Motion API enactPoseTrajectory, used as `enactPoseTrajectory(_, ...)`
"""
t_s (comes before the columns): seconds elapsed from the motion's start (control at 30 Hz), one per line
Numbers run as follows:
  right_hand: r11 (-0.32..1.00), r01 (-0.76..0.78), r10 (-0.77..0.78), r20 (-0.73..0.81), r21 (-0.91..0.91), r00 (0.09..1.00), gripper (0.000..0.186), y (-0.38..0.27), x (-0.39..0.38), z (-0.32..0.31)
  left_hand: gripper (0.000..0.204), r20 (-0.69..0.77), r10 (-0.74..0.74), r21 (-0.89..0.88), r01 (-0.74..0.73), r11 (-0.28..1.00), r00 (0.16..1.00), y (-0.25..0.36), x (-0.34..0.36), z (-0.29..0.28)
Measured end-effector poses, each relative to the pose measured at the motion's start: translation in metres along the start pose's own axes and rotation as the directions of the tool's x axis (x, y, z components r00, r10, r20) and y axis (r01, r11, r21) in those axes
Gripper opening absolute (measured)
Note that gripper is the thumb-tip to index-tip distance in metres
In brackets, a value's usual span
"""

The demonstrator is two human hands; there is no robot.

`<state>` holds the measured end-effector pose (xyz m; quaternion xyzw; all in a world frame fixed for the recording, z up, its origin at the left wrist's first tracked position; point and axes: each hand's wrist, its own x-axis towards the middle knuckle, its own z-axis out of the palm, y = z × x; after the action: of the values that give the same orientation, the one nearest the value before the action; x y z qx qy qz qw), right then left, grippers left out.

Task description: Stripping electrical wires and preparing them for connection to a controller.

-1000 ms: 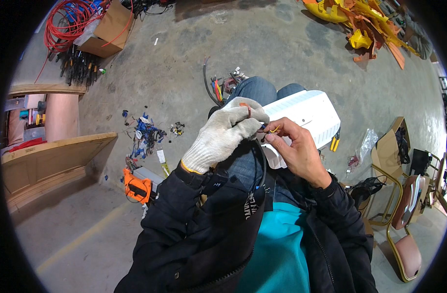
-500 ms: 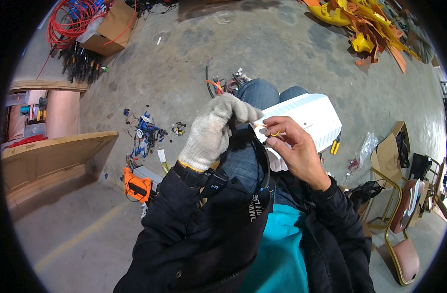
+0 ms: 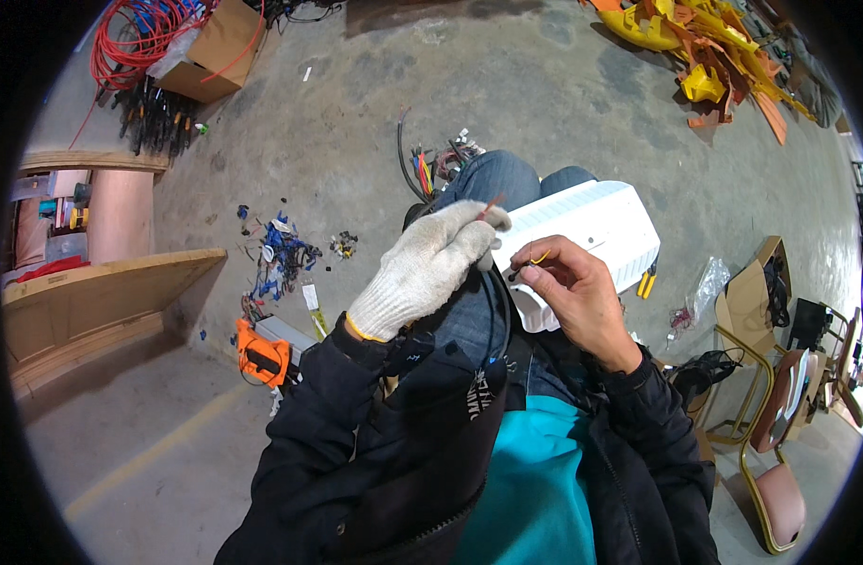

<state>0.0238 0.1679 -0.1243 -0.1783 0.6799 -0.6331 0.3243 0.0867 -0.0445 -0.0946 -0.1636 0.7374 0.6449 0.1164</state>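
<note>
My left hand [image 3: 422, 268] wears a pale knitted glove. Its fingers are closed on a thin reddish wire [image 3: 491, 206], whose end sticks out past the fingertips. Just to its right, my bare right hand [image 3: 575, 282] pinches a short yellow wire [image 3: 539, 258] between thumb and fingers. A small dark piece [image 3: 514, 275] shows at the thumb tip, too small to name. Under the right hand, a white ribbed plastic tray-like piece [image 3: 606, 226] rests across my lap. A black cable [image 3: 507, 315] runs down below my left hand over the jeans.
Cut wires [image 3: 427, 169] lie on the floor beyond my knees. Blue connector scraps [image 3: 283, 250] and an orange tool [image 3: 264, 358] are at left, near a wooden panel [image 3: 111, 301]. Yellow-handled pliers [image 3: 647, 282], an opened carton [image 3: 747, 301] and a chair [image 3: 780, 499] stand or lie at right.
My left hand has turned so the back of the glove shows, and the reddish wire end now points up from its fingers. The right hand keeps its pinch in nearly the same spot.
</note>
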Motion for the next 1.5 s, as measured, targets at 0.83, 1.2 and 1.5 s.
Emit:
enactPoseTrajectory(0.83,0.993,-0.092,0.085,-0.095,-0.07,0.992,0.013,-0.009,-0.005,0.002,0.024,0.047,0.183,0.114,-0.187,0.976,0.982,0.003,-0.005,0.017)
enactPoseTrajectory(1.2,0.978,-0.033,-0.003,-0.174,-0.206,0.985,0.032,-0.018,-0.007,0.003,0.021,0.061,0.219,0.152,-0.226,0.962,0.974,0.0,-0.002,0.022)
enactPoseTrajectory(1.5,0.93,0.052,-0.101,-0.115,-0.364,0.988,0.023,-0.046,-0.008,-0.003,0.024,0.0,0.273,0.153,-0.269,0.951,0.962,-0.004,0.001,0.027)
